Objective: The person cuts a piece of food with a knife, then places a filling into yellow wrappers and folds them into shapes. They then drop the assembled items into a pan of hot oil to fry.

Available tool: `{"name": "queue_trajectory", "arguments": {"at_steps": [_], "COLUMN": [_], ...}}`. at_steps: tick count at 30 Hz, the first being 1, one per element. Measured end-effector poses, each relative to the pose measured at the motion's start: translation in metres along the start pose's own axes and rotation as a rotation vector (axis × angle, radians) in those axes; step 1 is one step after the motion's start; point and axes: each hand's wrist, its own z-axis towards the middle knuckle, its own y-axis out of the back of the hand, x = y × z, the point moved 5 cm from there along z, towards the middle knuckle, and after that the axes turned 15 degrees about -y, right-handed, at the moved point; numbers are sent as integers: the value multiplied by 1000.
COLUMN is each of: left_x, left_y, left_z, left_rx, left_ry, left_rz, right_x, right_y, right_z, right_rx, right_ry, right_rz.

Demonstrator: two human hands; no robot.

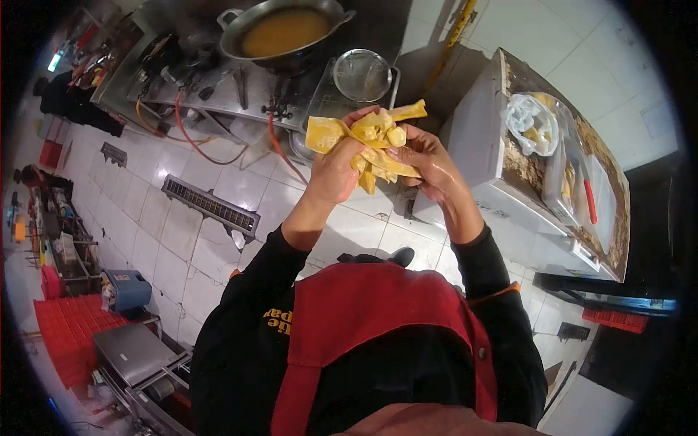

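Note:
A bundle of floppy yellow strips (374, 138), folded and coated with something pale, is held up in front of my chest. My left hand (336, 166) is closed round its left side, with a flat yellow flap sticking out past the fingers. On the right side my right hand (429, 161) grips the same bundle, its thumb pressed on the strips. One rolled piece points out to the upper right, and other ends hang below between my hands. The undersides of the strips and some fingertips are hidden.
Ahead, a wok of brownish liquid (285, 33) sits on the stove beside a round strainer (362, 75). To the right, a worn-topped white cabinet (502, 160) bears a plastic bag (531, 123), a tray and a red-handled knife (590, 201). A person (76, 105) stands far left.

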Motion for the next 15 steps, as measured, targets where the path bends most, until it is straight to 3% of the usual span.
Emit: {"name": "queue_trajectory", "arguments": {"at_steps": [3, 5, 6, 8, 9, 11, 13, 15], "left_x": [-18, -24, -28, -31, -30, -38, -39, -41], "left_y": [8, 14, 18, 30, 37, 47, 53, 65], "left_z": [-6, -8, -9, -15, -19, -22, -26, -27], "left_rx": [72, 57, 44, 7, -25, -4, 17, -78], "left_ry": [55, 29, 10, 35, 71, 66, 66, 20], "left_rz": [56, 125, 193, 148, 101, 26, -50, 218], "right_x": [-6, -2, -6, -4, -5, 2, 7, 10], "right_y": [-7, -21, -25, -31, -34, -42, -55, -64], "right_z": [22, 30, 36, 43, 45, 41, 39, 39], "right_rx": [-2, -41, -34, -119, -110, -384, -423, -461], "right_ry": [-84, 108, 107, 323, 321, 539, 579, 624], "right_rz": [-195, -230, -237, -374, -379, -912, -993, -1076]}}
